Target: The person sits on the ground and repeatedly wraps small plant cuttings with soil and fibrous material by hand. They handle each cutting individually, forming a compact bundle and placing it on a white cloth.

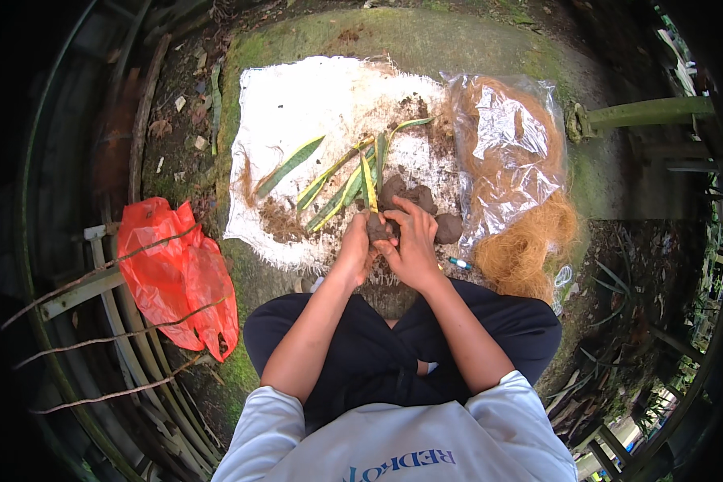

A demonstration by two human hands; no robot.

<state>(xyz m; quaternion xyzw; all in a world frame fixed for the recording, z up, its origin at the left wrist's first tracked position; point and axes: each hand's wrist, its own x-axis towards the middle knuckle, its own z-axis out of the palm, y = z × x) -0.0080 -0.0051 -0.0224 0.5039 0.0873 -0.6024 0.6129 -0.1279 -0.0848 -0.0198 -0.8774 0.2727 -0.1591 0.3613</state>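
Note:
Both hands work close together in front of my crossed legs. My left hand [355, 247] closes round a dark ball of mud [377, 229] from its left side. My right hand [412, 247] presses on the same ball from the right, fingers curled over it. A yellow-edged snake plant leaf [368, 181] stands up from the ball. More green-and-yellow snake plant leaves [291, 166] lie just beyond on a white woven sack [289, 96]. Several other mud balls [447, 229] sit beside and beyond my right hand.
To the right is a clear plastic bag of brown fibre [510, 136], with loose fibre [526, 253] spilling nearest me. A small green-and-white object [459, 263] lies beside it. At left, a red plastic bag [177, 269] hangs against wires and rails. Crumbled soil [281, 221] dirties the sack.

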